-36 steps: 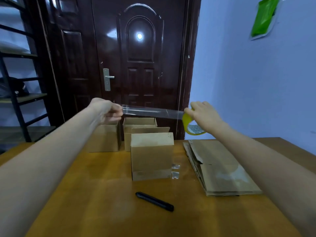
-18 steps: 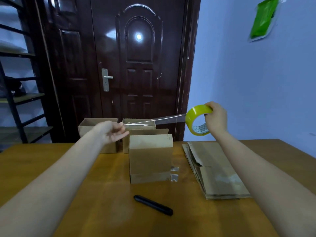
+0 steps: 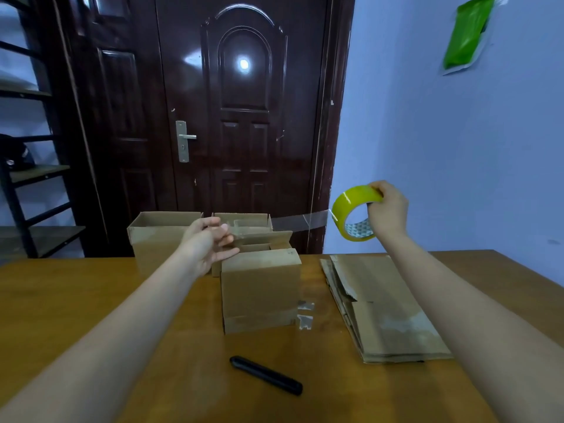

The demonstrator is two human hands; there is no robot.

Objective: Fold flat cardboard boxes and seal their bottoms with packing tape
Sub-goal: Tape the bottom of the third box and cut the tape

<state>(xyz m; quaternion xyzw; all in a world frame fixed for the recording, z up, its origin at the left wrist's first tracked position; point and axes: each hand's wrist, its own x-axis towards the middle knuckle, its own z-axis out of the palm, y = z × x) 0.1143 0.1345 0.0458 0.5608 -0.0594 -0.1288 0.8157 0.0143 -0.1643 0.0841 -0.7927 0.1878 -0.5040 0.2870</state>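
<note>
Black utility knife (image 3: 265, 374) lies nearest, ready for cutting; beyond it the folded box (image 3: 261, 288) stands bottom-up for sealing. Left hand (image 3: 210, 244) pinches the clear strip's (image 3: 299, 222) end, right hand (image 3: 387, 210) grips the yellow-green tape roll (image 3: 354, 210), keeping it taut above the box

The left hand (image 3: 210, 244) blurs, so its hold on the clear tape strip (image 3: 297, 221) cannot be told (it also hides part of the boxes (image 3: 164, 236) behind).
</note>
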